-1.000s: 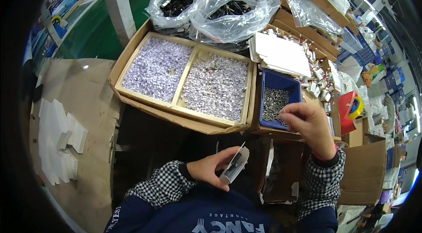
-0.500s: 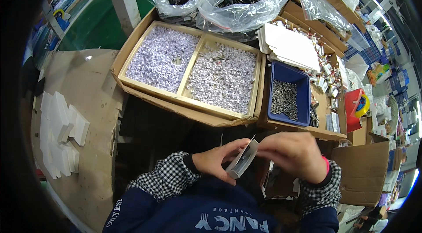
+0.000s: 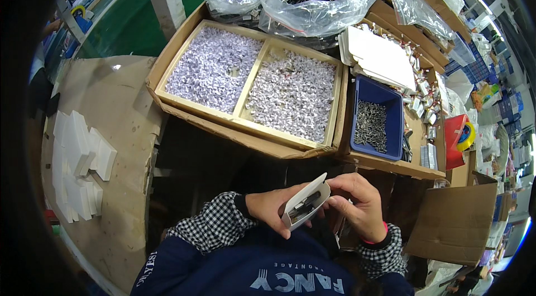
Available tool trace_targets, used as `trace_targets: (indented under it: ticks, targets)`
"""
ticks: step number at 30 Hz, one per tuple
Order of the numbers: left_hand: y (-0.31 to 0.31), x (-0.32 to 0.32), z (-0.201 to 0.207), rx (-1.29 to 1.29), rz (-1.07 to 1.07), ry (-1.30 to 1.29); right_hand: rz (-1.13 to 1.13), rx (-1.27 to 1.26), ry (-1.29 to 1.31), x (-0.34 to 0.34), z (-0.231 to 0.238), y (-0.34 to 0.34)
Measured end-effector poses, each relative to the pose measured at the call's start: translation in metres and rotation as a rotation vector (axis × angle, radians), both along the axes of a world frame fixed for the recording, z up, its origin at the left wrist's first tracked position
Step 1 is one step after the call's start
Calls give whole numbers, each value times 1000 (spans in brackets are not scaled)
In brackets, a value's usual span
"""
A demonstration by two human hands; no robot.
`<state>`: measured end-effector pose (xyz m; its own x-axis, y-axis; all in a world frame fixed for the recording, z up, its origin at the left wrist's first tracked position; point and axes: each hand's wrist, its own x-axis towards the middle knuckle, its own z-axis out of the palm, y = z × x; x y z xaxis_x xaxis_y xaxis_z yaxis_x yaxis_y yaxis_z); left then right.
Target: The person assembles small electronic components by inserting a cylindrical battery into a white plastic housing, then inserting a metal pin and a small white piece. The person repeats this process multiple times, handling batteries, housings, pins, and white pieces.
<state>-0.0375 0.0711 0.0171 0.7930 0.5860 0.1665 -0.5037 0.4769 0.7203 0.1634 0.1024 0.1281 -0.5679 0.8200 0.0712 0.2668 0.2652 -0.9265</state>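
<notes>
Box [image 3: 306, 194], white and open, sits clamped in left hand [image 3: 268, 206] before the torso; right hand [image 3: 360, 201], back from the blue tub [image 3: 381, 90], has fingertips [image 3: 333, 200] at the box's edge, grip unclear; attention has apparently shifted boxward.

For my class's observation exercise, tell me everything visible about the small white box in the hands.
The small white box looks like thin card, narrow, with plain visible sides. Its upward-facing end is open, a flap raised along one long edge. Inside are dark, shiny pieces, too small to identify. Held in the air, it slants up toward the right. The left hand grips its left end; the right hand touches its right end.
</notes>
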Motion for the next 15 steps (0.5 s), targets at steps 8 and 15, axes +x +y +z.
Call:
trace_targets:
  ticks: [8, 15]
  targets:
    - [-27, -14, -57, -166, -357, 58, 22, -214, 41, 5, -72, -43]
    - [-33, -10, -70, 98, -168, 102, -15, -125, 10, 12, -93, -59]
